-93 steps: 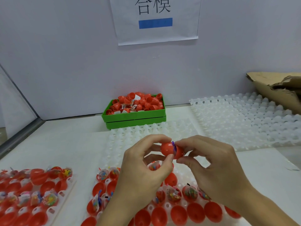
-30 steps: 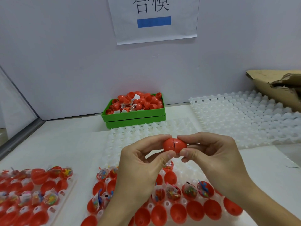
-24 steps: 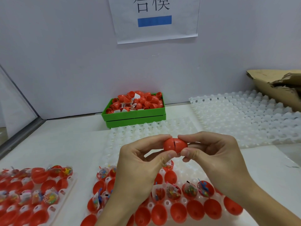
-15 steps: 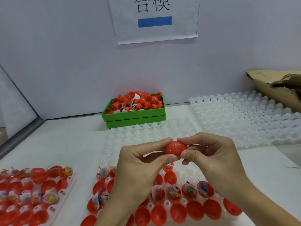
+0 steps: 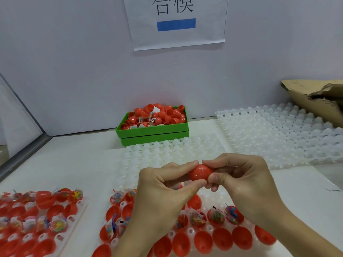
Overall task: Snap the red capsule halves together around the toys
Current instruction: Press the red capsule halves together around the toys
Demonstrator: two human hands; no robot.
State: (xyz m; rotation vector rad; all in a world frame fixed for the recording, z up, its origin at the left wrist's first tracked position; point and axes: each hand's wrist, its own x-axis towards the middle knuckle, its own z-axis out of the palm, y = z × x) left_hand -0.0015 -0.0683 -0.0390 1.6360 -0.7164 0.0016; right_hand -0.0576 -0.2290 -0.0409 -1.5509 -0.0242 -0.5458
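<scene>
A red capsule hangs above the near tray, its two halves joined along a thin seam. My left hand pinches its left half between thumb and forefinger. My right hand pinches its right half the same way. No toy shows outside the capsule. Below my hands a white cell tray holds open red halves, several of them with bagged toys inside.
A second tray of red halves and toys lies at the lower left. A green bin heaped with red halves stands by the back wall. White cell trays lie at the right, under torn cardboard.
A purple toy part stuck out between the halves three seconds ago. Since then both hands have pressed the halves together and the wide gap has closed to a thin seam.
</scene>
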